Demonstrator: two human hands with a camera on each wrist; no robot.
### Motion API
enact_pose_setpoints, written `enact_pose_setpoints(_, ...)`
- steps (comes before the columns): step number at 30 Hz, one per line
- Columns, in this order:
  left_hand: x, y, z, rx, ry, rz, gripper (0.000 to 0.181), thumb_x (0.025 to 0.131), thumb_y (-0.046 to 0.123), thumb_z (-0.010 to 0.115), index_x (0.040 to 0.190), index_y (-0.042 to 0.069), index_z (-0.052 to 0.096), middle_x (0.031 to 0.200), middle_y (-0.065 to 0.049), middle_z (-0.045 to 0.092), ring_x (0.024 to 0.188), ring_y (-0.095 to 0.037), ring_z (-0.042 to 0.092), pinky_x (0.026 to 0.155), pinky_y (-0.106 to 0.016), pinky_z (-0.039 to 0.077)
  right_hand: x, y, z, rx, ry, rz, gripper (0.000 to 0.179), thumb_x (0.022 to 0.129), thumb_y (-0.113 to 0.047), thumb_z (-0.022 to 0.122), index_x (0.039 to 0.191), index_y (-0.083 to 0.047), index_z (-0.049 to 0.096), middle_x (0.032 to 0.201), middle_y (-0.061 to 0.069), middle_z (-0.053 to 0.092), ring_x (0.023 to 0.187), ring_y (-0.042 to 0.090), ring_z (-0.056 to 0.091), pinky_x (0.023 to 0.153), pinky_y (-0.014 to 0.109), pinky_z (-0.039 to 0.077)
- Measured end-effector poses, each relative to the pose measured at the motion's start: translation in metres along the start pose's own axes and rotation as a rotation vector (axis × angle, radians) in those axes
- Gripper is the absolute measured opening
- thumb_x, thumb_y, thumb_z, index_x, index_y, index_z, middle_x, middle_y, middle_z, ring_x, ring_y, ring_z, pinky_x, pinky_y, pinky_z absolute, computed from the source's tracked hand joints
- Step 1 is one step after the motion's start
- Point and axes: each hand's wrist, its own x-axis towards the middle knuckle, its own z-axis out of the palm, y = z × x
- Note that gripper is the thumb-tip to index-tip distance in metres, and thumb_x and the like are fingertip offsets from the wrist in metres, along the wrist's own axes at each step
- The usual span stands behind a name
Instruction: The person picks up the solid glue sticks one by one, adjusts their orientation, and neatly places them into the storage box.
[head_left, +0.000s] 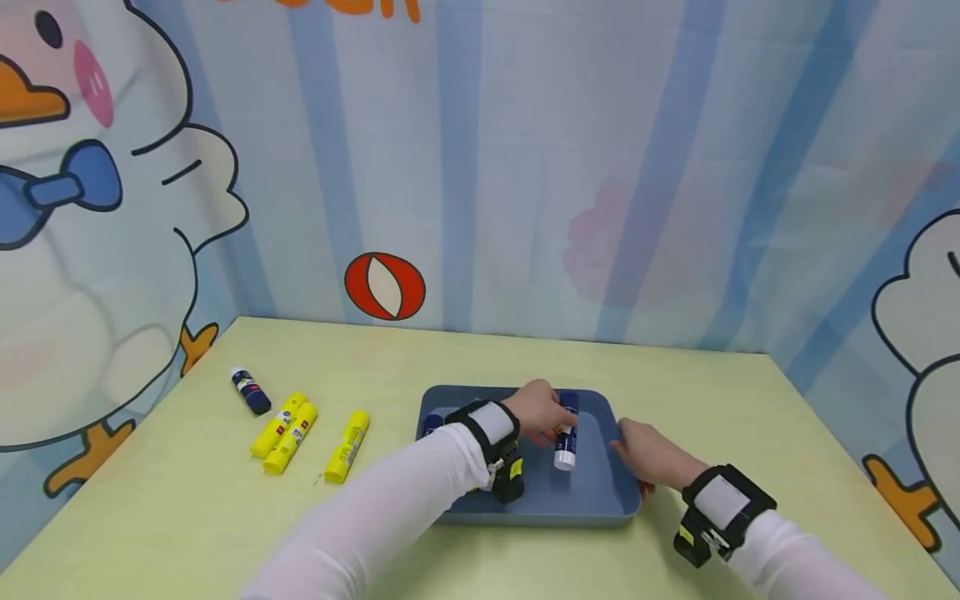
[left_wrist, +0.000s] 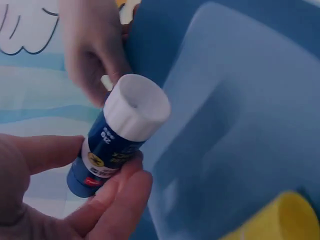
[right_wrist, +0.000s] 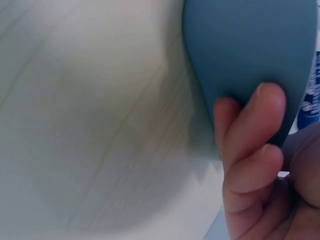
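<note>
Over the right half of a blue-grey tray (head_left: 540, 510), my left hand (head_left: 538, 410) pinches a navy glue stick (left_wrist: 104, 137) between thumb and fingers. The stick's white end (left_wrist: 137, 107) points toward the camera in the left wrist view. My right hand (head_left: 656, 454) grips the tray's right side, fingers (right_wrist: 252, 115) against the outer wall and thumb toward the rim. Inside the tray, a second navy glue stick (head_left: 432, 423) shows at the left, partly hidden by my left arm. A yellow glue stick (left_wrist: 277, 220) appears at the corner of the left wrist view.
Left of the tray, two yellow glue sticks (head_left: 291, 438) lie side by side on the pale table (head_left: 420, 567), with another yellow one (head_left: 347, 447) nearer the tray. A navy glue stick (head_left: 251, 390) lies farther back. A striped cartoon curtain (head_left: 510, 167) stands behind the table.
</note>
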Motion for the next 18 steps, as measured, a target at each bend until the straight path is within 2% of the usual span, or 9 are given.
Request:
enact_pose_setpoints(3,0.012,0.003,0.016,0.032,0.005,-0.050,0.056,0.093,0.013,0.065,0.137,-0.009,0.038,0.079,-0.012,0.062,0.063,-0.024,0.065,0.060,-0.037,0.057,-0.001,0.001,-0.001,-0.002,0.004,-0.001,0.010,0.101,-0.002,0.044,0.095,0.006,0.046,0.066,0.011,0.050,0.037,0.017,0.052,0.039,0.034,0.045)
enact_pose_setpoints(5,0.021,0.003,0.025,0.052,0.011,-0.077,0.071,0.094,0.012,0.064,0.147,-0.003,0.020,0.077,-0.013,0.060,0.058,-0.024,0.063,0.054,-0.036,0.056,0.000,0.001,-0.001,-0.005,0.009,0.003,0.010,0.101,-0.002,0.043,0.094,0.005,0.045,0.066,0.011,0.050,0.037,0.017,0.051,0.038,0.033,0.045)
enact_pose_setpoints(6,0.025,0.002,0.029,0.062,0.012,-0.086,0.075,0.094,0.012,0.064,0.150,-0.001,0.015,0.076,-0.013,0.060,0.056,-0.024,0.062,0.050,-0.035,0.055,0.000,0.000,-0.001,-0.006,0.011,0.004,0.011,0.101,-0.002,0.043,0.093,0.005,0.045,0.066,0.011,0.050,0.037,0.017,0.051,0.039,0.033,0.045)
enact_pose_setpoints(11,0.038,-0.001,0.041,0.093,0.029,-0.116,0.075,0.093,0.009,0.063,0.151,0.000,0.016,0.074,-0.014,0.059,0.052,-0.025,0.061,0.042,-0.032,0.051,0.002,-0.001,-0.001,0.010,0.000,0.008,0.012,0.101,-0.002,0.042,0.091,0.003,0.045,0.067,0.011,0.050,0.038,0.017,0.051,0.038,0.033,0.045)
enact_pose_setpoints(18,0.044,0.002,0.048,0.176,0.092,-0.104,0.070,0.093,0.012,0.063,0.149,-0.002,0.022,0.062,-0.012,0.059,0.042,-0.019,0.052,0.041,-0.028,0.047,0.003,-0.002,0.000,0.020,0.008,0.003,0.013,0.101,-0.001,0.042,0.089,0.002,0.045,0.066,0.011,0.050,0.036,0.016,0.050,0.037,0.033,0.044)
